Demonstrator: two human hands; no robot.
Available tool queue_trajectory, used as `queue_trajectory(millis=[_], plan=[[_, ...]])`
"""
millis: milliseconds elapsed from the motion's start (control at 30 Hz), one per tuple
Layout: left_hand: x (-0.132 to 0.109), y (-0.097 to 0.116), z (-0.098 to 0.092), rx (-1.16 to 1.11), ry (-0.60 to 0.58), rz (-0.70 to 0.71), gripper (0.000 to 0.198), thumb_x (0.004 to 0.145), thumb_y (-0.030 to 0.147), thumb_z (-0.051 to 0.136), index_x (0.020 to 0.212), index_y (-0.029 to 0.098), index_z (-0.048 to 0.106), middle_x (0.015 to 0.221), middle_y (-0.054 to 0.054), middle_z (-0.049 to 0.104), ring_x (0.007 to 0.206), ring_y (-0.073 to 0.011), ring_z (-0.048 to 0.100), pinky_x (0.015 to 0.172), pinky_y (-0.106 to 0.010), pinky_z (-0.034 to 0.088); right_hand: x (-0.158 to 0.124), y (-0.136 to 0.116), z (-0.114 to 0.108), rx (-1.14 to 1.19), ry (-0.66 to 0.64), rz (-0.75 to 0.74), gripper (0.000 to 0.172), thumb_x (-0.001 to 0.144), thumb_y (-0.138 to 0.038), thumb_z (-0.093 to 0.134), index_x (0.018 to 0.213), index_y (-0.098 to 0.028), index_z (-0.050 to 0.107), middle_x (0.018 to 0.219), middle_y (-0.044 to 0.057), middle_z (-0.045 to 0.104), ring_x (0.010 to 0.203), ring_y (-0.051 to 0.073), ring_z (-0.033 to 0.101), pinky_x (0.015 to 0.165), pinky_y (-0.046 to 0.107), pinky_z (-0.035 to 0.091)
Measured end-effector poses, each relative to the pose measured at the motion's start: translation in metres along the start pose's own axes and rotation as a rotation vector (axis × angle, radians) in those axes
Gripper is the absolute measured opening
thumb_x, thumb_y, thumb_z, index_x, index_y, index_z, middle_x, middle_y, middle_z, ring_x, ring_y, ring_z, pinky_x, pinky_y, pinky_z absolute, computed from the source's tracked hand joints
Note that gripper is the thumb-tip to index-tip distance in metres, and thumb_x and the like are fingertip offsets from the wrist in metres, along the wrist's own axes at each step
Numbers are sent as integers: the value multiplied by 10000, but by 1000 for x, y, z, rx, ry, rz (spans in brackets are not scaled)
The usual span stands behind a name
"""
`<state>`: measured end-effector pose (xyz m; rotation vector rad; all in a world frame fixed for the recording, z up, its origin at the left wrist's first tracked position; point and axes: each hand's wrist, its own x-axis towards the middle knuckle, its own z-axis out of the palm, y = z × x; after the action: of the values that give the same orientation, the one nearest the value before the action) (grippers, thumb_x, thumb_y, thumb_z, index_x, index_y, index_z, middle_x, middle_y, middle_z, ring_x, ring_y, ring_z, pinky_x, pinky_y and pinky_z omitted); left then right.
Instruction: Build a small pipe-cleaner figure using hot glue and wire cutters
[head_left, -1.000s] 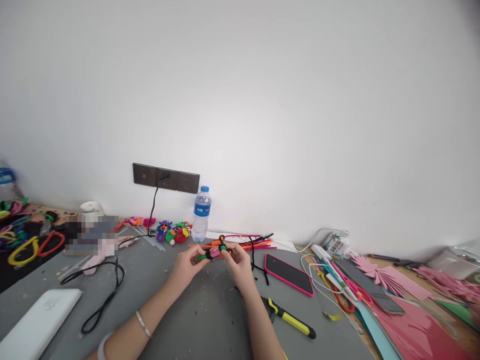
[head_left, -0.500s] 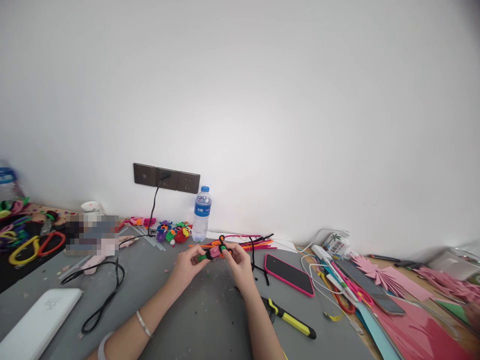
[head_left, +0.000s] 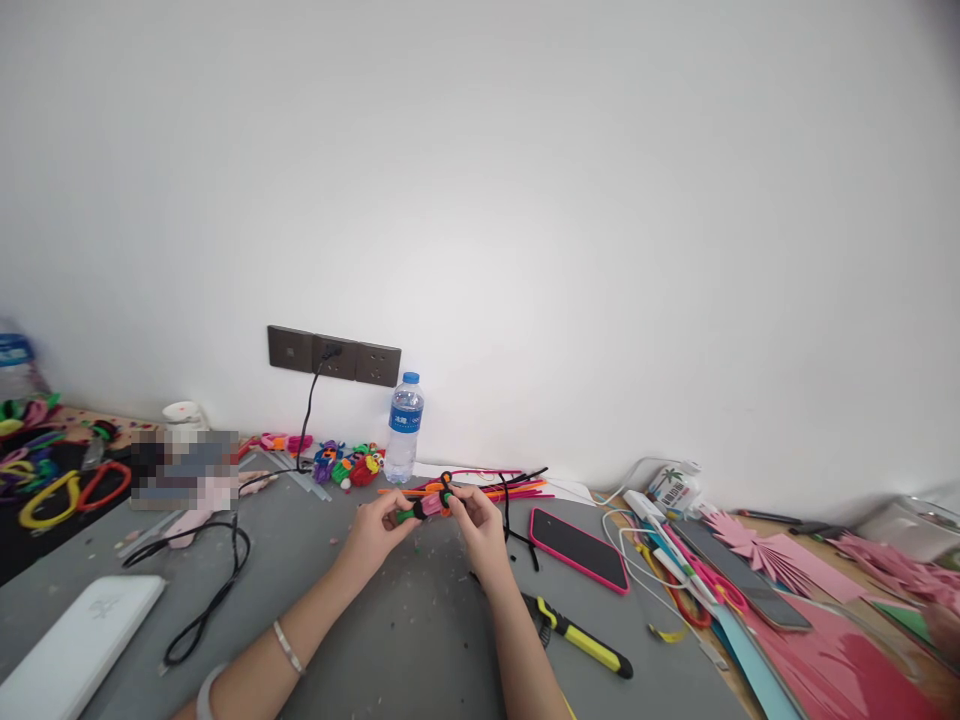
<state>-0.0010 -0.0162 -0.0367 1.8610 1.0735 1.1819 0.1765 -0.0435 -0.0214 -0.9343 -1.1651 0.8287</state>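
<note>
Between my two hands, above the grey mat [head_left: 405, 640], is a small pipe-cleaner figure [head_left: 432, 505] in pink, black, green and orange. My left hand [head_left: 379, 528] pinches its green end. At the other end, the fingers of my right hand [head_left: 476, 520] close on the black and orange part, hiding some of it. Just behind lie loose pipe cleaners [head_left: 517, 490] in orange, pink and red. Black pipe cleaners [head_left: 507, 510] rest to the right of my right hand. Yellow-and-black handled pliers [head_left: 585, 645] lie beside my right forearm.
A water bottle [head_left: 403, 430] stands against the wall by finished pipe-cleaner figures [head_left: 349, 465]. On the right are a pink-cased phone [head_left: 577, 550], white cables, and red paper [head_left: 847, 660]. A white power bank [head_left: 82, 650] and a black cable [head_left: 238, 560] lie left.
Both hands keep their hold on the pipe-cleaner figure. Only a very slight shift of the right fingers shows; the rest looks the same.
</note>
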Motion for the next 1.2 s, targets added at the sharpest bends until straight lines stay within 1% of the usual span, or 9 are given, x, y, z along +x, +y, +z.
queue_trajectory(millis=[167,267,367,600,733,833,1000,1200], plan=[[0,2,-1,-4,-16,-9,182,748,333,618,717,201,496,584,48,537,474,-96,417,482,-202,319,-1,-7,1,-18,-5,-6,293,761,-480,682,758,-196,608,744,34,646,695,178,582,649,287,460],[-1,5,-1,-24,-18,-20,193,744,348,611,711,206,485,584,46,533,475,-99,414,478,-204,318,-1,-11,1,-38,-12,-10,331,809,-505,618,691,-197,589,658,8,588,633,159,529,622,276,436],[-1,7,-1,-27,-19,-30,203,737,358,608,705,209,473,580,48,520,477,-99,403,482,-207,312,-1,-13,0,-56,-13,-11,361,832,-515,586,665,-195,583,623,-5,549,614,153,500,618,271,420],[0,1,0,-17,-29,-31,208,755,372,601,725,210,473,611,40,535,496,-105,421,501,-211,317,0,-11,0,-49,-23,-8,332,791,-510,637,706,-191,603,653,9,585,630,161,534,618,275,437],[-1,4,-1,-24,-16,-40,222,730,385,620,705,214,481,588,45,532,479,-111,428,488,-213,318,0,-10,1,-45,-19,-14,320,775,-509,656,741,-193,625,680,20,612,640,169,548,611,280,443],[-1,7,-1,-24,-14,-39,220,730,382,622,699,213,485,589,43,538,477,-111,433,484,-213,323,0,-9,0,-46,-21,-11,329,774,-517,653,742,-191,625,672,16,603,635,167,541,610,278,439],[-1,7,-1,-23,-12,-30,199,734,349,624,699,210,486,571,53,535,463,-104,430,477,-208,325,-1,-11,0,-48,-22,-12,336,830,-494,600,677,-195,590,622,-6,548,629,156,513,648,277,432],[-1,5,-1,-26,-25,-33,200,742,341,616,714,212,466,593,51,525,487,-105,416,496,-210,323,-1,-9,1,-25,-22,-6,309,787,-496,649,738,-193,617,678,7,581,644,160,530,632,274,428]])
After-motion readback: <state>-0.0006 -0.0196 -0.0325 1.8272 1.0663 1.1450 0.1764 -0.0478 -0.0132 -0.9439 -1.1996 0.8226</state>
